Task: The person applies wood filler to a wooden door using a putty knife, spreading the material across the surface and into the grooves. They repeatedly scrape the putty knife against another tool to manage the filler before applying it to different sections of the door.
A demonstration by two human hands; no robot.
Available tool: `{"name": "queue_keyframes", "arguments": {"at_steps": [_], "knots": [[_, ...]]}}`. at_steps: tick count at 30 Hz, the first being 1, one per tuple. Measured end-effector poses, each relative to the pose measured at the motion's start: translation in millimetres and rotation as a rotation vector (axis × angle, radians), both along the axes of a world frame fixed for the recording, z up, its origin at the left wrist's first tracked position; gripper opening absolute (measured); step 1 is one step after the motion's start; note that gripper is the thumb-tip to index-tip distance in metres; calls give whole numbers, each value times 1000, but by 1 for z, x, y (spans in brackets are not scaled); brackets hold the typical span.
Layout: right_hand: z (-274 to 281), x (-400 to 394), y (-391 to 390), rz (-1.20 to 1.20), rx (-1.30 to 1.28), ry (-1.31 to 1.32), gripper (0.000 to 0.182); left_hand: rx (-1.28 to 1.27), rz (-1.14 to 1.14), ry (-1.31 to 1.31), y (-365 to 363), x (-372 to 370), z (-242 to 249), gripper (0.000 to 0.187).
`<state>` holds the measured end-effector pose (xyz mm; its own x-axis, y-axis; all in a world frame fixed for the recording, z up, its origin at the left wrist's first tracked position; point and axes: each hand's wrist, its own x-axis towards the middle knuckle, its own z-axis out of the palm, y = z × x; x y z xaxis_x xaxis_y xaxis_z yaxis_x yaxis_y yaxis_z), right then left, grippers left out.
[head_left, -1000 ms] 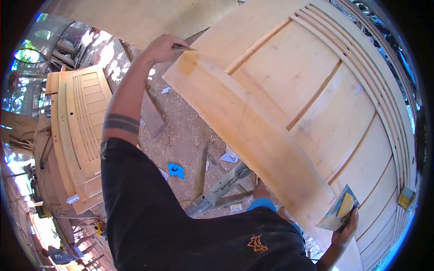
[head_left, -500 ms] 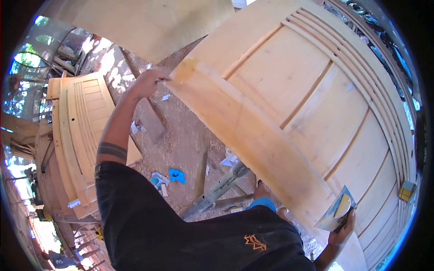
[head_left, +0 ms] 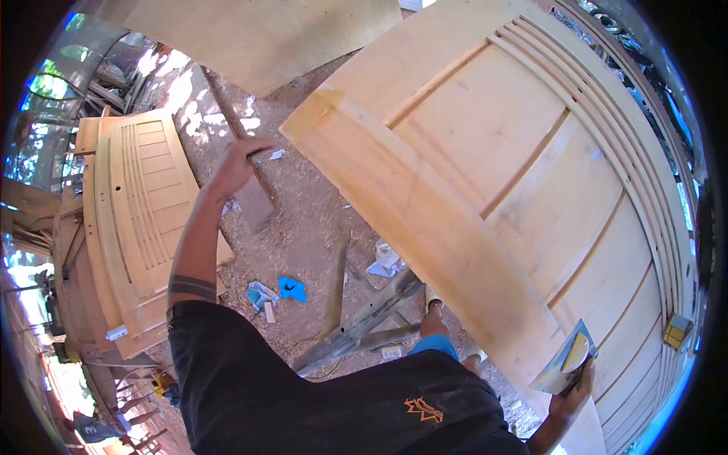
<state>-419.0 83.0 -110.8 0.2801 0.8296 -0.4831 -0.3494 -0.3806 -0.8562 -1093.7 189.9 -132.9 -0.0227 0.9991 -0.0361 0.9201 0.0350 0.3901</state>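
Note:
A large pale wooden door (head_left: 409, 201) with grooved panels lies in front of me. At its near left corner is a yellowish smear of filler (head_left: 322, 106). My left hand (head_left: 238, 165) hangs in the air just left of that corner, apart from the wood, its fingers stretched out. In my right hand (head_left: 574, 394) is a flat putty scraper (head_left: 560, 364) carrying a rounded yellow lump of filler (head_left: 578, 349). It is held over the near right part of the door; its lower edge is partly hidden by my fingers.
Another panelled door (head_left: 144, 197) leans at the left. A wide plain board (head_left: 258, 38) lies beyond the corner. A small yellow and grey block (head_left: 676, 331) rests on the door's right side. Wooden trestle legs (head_left: 364, 315) and a blue scrap (head_left: 291, 289) are below.
My left hand has let go of the door's corner and moved down and left from it. The right hand stays nearly in place with the scraper. The view has shifted slightly.

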Motion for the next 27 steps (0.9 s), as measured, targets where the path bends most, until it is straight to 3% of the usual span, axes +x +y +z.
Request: {"name": "queue_keyframes", "arguments": {"at_steps": [3, 6, 11, 13, 16, 18, 20, 22, 27], "knots": [[2, 1, -1, 65, 10, -24, 36, 112, 89, -12, 34, 19, 28, 54], [-1, 0, -2, 70, 29, -30, 36, -76, 84, -21, 73, 13, 25, 54], [3, -2, -7, 72, 30, -15, 35, -153, -82, 111, 110, 20, 29, 49], [4, 2, -10, 66, 46, -55, 35, -215, 11, 145, 111, 39, 39, 47], [1, 4, -13, 133, 85, -293, 35, -121, 95, 128, 96, 51, 33, 44], [2, 5, -11, 127, 82, -272, 35, 71, 137, 100, 72, 64, 25, 45], [3, -2, -4, 30, 45, -8, 35, 336, 169, 83, 34, 101, 19, 48], [3, -6, 1, 44, 36, -5, 35, 259, 243, 279, -1, 117, -1, 54], [5, -16, 17, 165, 1, -21, 34, 305, 214, 335, -25, 140, -21, 62]]}}
